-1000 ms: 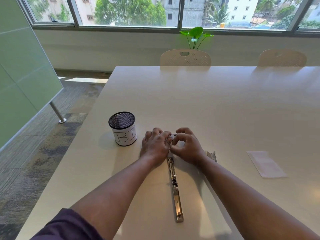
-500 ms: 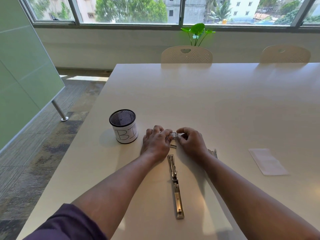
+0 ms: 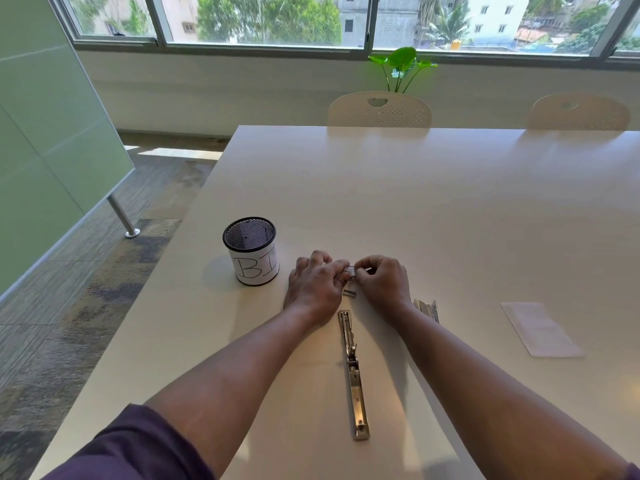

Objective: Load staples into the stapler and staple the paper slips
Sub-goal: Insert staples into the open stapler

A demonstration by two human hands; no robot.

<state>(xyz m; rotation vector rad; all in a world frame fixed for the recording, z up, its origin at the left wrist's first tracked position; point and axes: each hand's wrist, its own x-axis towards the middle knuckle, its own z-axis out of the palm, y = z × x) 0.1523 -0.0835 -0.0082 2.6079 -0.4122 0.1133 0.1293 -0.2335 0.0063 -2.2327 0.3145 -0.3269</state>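
Bright daylight from the windows — soft shadows, table glare, wide-angle bending at edges.

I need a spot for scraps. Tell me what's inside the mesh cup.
The mesh cup shows only dark mesh wall and floor inside, nothing visibly sticking up. Its near inner wall is hidden by the rim and the paper label.

A silver metal stapler lies on the cream-white table. Near the table's left edge stands a black mesh cup with a white label lettered in black; a white paper slip lies toward the right edge.
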